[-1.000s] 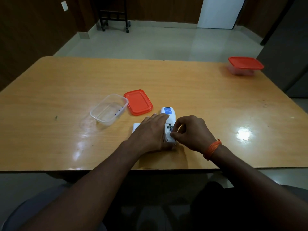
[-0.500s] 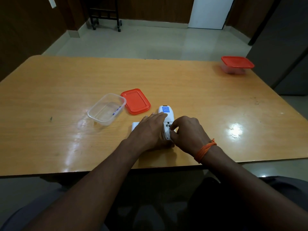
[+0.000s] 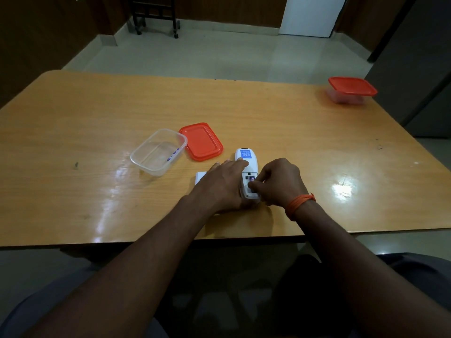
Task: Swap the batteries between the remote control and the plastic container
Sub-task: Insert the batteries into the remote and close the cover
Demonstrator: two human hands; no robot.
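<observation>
Remote near table front edge; bare wood at right. Remote white, back up, compartment open. Left hand flat, fingers straight, pressing remote; right hand fingers curled, pinching battery.

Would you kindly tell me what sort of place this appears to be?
Probably an office or meeting room: a large wooden table stands on a pale floor, with dark wooden walls and a white door behind.

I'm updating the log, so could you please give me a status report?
Left hand flat on remote. Right hand pinching battery in open compartment. Container open, lid beside it.
</observation>
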